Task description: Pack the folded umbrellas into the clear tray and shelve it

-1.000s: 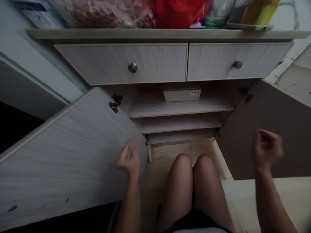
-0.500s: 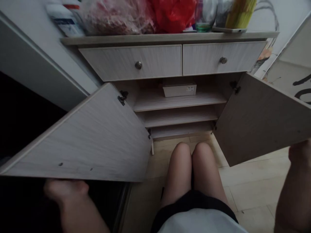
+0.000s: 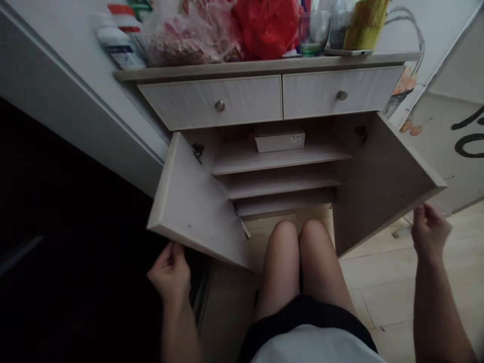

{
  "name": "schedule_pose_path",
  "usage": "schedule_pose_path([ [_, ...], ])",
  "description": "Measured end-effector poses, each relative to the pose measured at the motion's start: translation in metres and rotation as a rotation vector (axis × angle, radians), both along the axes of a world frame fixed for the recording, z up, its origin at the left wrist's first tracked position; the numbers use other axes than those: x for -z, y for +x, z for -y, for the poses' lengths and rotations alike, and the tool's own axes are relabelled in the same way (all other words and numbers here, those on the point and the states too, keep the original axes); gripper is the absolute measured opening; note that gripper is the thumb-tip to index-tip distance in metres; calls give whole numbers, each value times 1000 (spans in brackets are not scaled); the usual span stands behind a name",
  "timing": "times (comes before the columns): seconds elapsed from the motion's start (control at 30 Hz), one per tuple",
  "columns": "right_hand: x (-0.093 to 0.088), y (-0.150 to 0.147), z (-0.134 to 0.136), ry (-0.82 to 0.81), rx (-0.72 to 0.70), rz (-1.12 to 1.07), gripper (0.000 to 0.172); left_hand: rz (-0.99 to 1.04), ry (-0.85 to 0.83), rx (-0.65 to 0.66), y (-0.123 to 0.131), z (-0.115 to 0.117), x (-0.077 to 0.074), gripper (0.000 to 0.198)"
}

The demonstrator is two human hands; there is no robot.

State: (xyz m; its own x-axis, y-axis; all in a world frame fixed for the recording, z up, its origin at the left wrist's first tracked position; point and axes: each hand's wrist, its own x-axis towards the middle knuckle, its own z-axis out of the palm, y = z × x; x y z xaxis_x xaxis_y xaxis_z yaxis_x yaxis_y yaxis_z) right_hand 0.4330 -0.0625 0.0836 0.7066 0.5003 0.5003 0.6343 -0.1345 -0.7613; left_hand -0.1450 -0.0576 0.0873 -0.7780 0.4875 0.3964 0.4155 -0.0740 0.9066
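My left hand [image 3: 172, 272] is closed at the near edge of the left cabinet door [image 3: 200, 201], its fingertips partly hidden behind the door's outer face. On the other side, my right hand [image 3: 431, 229] pinches at the outer side of the right cabinet door [image 3: 381, 186], close to its free corner. Whether the fingers hold a knob or the door's edge cannot be seen. Both doors stand partly open on a pale wood-grain cabinet [image 3: 282, 164]. Inside, a white box [image 3: 280, 142] rests on the upper shelf; the lower shelves show bare boards.
Two closed drawers [image 3: 249, 103] with round knobs sit above the doors. A red plastic bag [image 3: 266, 27], a clear bag [image 3: 189, 38], white bottles [image 3: 123, 48] and a glass [image 3: 313, 33] crowd the top. My knees [image 3: 298, 237] are between the doors, above the light floor [image 3: 370, 282].
Both doors have swung inward from a wider opening, the left one further. My left hand has moved right and up, my right hand left, each along with its door.
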Motion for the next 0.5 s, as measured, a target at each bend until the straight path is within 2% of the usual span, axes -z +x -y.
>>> schedule_pose_path([
  [0.03, -1, -10, -2, 43, -61, 12, 49, -42, 5, 17, 7, -4, 3, 24],
  [0.1, -3, -30, -10, 31, -145, 38, 41, -132, 12, 52, 21, -15, 9, 28],
  [0.2, -7, -62, -31, 13, -288, 101, 40, -238, 27, 178, 48, -35, 12, 31],
  [0.37, -9, -120, -90, 140, -486, 194, 41, -240, 79, 469, 107, -85, 7, 38],
  [0.5, -14, -162, -140, 121, -561, 172, 42, -227, 93, 596, 149, -136, 6, 34],
])
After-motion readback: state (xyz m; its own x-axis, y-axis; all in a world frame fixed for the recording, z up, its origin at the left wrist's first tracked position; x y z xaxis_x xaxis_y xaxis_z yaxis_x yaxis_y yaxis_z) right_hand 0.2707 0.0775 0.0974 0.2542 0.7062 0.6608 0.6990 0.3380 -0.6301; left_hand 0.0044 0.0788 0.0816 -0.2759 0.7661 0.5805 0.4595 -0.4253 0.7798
